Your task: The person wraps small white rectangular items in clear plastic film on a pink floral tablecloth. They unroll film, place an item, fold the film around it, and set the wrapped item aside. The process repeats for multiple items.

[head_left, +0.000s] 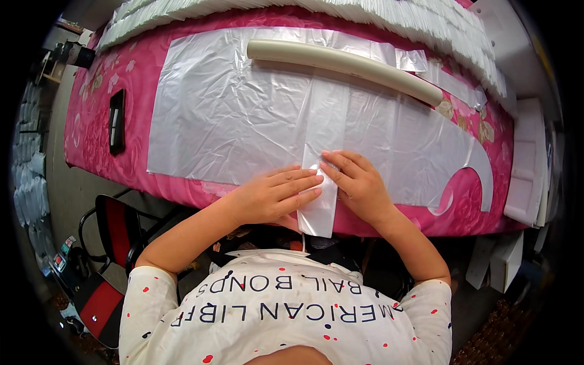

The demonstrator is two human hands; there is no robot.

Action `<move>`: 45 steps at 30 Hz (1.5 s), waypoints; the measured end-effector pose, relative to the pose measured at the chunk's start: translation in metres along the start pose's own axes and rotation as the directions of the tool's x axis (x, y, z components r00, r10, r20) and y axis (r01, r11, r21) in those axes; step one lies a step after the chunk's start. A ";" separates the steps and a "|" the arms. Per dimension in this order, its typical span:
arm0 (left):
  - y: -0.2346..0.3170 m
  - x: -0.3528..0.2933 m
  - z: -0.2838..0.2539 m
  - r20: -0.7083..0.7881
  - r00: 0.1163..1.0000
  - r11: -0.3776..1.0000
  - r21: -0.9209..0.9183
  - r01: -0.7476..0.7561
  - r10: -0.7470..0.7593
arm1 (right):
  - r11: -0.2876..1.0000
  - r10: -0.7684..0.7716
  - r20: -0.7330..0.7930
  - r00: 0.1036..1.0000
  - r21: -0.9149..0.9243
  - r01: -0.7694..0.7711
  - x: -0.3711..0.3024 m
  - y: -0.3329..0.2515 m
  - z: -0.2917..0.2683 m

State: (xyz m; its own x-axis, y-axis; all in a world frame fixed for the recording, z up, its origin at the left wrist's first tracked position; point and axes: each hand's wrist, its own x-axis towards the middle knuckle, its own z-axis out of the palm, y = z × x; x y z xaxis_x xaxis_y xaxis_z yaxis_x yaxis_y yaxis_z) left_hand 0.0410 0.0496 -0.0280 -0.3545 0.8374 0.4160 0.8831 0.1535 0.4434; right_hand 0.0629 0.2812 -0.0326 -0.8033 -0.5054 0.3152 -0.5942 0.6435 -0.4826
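Observation:
A large translucent white plastic bag (225,115) lies flat across the table, with a curved handle cut-out at its right end. Over its middle runs a narrow folded white plastic strip (319,210), whose near end hangs past the table's front edge. My left hand (277,193) rests beside the strip, fingers stretched out and their tips on its left side. From the right, my right hand (358,182) lays its extended fingertips on the strip's right side, a little farther from me. Neither hand is wrapped round anything. The undersides of both hands are hidden.
A cream-coloured tube (340,62) lies across the bag's far part. Thick stacks of folded white plastic (340,9) line the back. On the pink floral tablecloth (94,137) at left sits a black phone-like object (117,121). Red-and-black chairs (120,222) stand at lower left.

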 end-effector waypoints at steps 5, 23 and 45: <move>-0.009 0.011 -0.002 0.143 0.967 0.971 0.149 0.188 -0.209 | 0.998 -0.005 -0.057 0.998 -0.061 0.002 0.002 0.000 -0.002; -0.004 0.039 0.012 0.076 0.909 0.907 0.142 0.397 -0.410 | 0.284 0.649 0.590 0.480 0.397 -0.873 0.056 0.036 -0.028; -0.022 0.034 0.015 -0.015 0.968 0.903 0.356 0.240 -0.251 | 0.990 -0.007 0.125 0.992 -0.142 0.025 0.044 0.045 -0.027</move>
State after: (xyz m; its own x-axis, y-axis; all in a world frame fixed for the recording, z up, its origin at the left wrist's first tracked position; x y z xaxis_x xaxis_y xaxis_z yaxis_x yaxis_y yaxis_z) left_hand 0.0139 0.0820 -0.0357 -0.5692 0.7641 0.3037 0.8222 0.5262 0.2171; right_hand -0.0001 0.3031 -0.0185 -0.7878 -0.5778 0.2136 -0.6136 0.7059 -0.3539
